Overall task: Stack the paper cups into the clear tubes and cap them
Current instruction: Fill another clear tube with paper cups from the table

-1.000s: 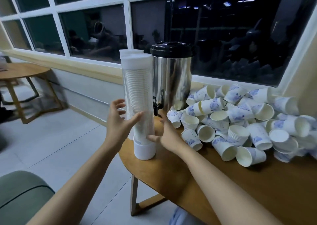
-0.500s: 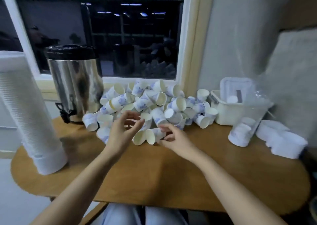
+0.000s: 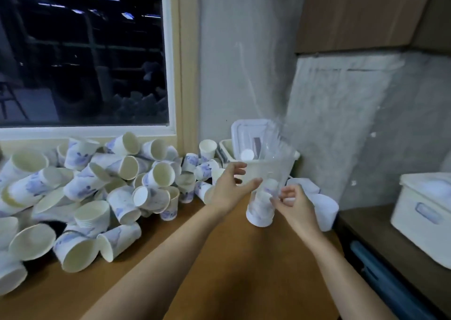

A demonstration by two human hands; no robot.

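A clear tube [image 3: 273,165] leans against the white basket, with a few blue-patterned paper cups [image 3: 260,209] stacked in its lower end on the wooden table [image 3: 239,271]. My left hand [image 3: 228,189] is spread beside the tube's left side, thumb against its wall. On the tube's right side, my right hand [image 3: 294,203] pinches the clear wall with curled fingers. A large heap of loose paper cups [image 3: 97,187] covers the left half of the table.
White tube caps [image 3: 319,207] lie just behind my right hand. A white basket [image 3: 228,148] with a lid stands against the wall behind the tube. A white lidded box [image 3: 424,212] sits on a lower dark surface at right. A window is at back left.
My view has swung right, away from the filled capped tube and the steel urn. Both hands moved from the cup pile to the clear tube by the basket, and the right hand took hold.
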